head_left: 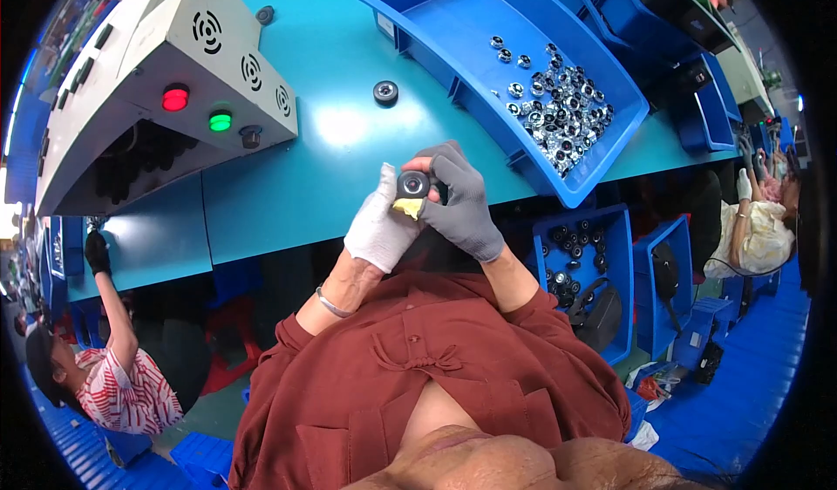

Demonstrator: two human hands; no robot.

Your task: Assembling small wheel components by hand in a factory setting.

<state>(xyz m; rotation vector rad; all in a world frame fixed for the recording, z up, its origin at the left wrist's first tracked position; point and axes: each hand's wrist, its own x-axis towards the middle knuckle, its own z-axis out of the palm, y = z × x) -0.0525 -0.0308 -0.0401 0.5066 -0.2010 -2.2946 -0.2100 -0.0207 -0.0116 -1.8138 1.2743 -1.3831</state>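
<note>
In front of my chest, both gloved hands meet around a small black wheel [413, 183] with a silvery ring on its face. My left hand [381, 228], in a white glove, is closed on its left and lower side, thumb pointing up. A grey glove with bare fingertips covers my right hand [464, 202], whose fingers grip the wheel from the right. Just below the wheel, a yellow scrap [408, 206] shows between the hands; I cannot make out what it is. Another black wheel [385, 93] lies on the teal table [288, 202] beyond my hands.
A blue bin [418, 45] of shiny chrome parts [562, 111] stands to the right. At the left is a white machine [192, 71] with red and green lights. A lower blue bin [621, 272] holds black wheels. Co-workers sit on both sides. One more wheel [265, 16] lies by the machine.
</note>
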